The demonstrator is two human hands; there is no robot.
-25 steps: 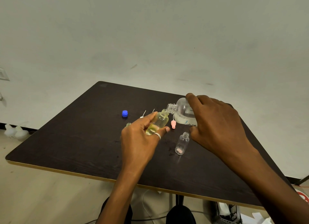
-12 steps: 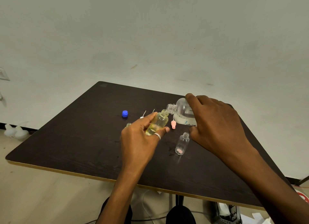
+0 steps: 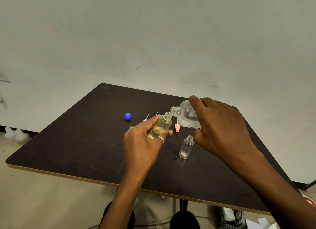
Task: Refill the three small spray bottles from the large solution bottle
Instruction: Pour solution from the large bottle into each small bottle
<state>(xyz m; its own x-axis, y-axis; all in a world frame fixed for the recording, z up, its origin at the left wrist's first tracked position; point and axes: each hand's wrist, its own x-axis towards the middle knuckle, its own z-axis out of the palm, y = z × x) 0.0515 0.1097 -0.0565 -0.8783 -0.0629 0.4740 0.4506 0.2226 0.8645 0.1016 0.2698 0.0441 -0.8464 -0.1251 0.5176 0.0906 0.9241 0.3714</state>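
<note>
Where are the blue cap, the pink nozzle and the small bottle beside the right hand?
blue cap (image 3: 127, 116), head view, its top.
pink nozzle (image 3: 177, 127), head view, its body.
small bottle (image 3: 186, 147), head view, its clear wall.

Dark table (image 3: 85, 143) — blue cap (image 3: 127, 116), pink nozzle (image 3: 177, 127), empty bottle (image 3: 186, 147).

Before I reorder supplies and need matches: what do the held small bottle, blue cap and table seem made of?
Small bottle: clear, glossy plastic or glass; yellowish liquid shows through. Blue cap: probably opaque plastic, evenly coloured. Table: likely dark matte wood-grain laminate, pale edge band.
</note>
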